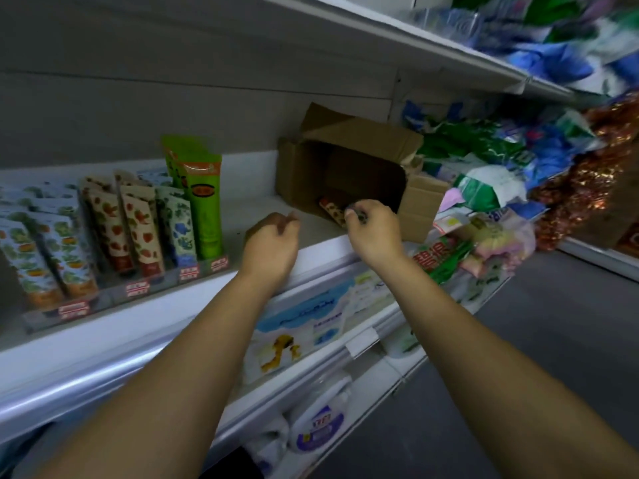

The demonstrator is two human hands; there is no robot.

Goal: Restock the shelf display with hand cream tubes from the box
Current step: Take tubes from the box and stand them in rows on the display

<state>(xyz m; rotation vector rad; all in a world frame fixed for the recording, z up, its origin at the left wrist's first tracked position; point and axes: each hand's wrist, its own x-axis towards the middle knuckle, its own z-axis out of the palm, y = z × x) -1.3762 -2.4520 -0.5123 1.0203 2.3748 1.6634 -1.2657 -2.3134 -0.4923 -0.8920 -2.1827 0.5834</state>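
Observation:
A brown cardboard box [359,157] lies on its side on the white shelf [249,202], its opening facing me. At the opening my right hand [371,228] pinches the dark cap end of a patterned hand cream tube [331,209] that lies half inside the box. My left hand [271,242] hovers over the shelf just left of the box, fingers loosely curled and holding nothing. To the left, rows of upright hand cream tubes [138,229] stand in a display tray, with tall green tubes [204,198] at its right end.
Bagged goods [491,174] are piled right of the box, touching its flaps. A lower shelf holds packets and a white spray bottle [321,420]. An upper shelf [415,39] overhangs. Grey floor lies at the lower right.

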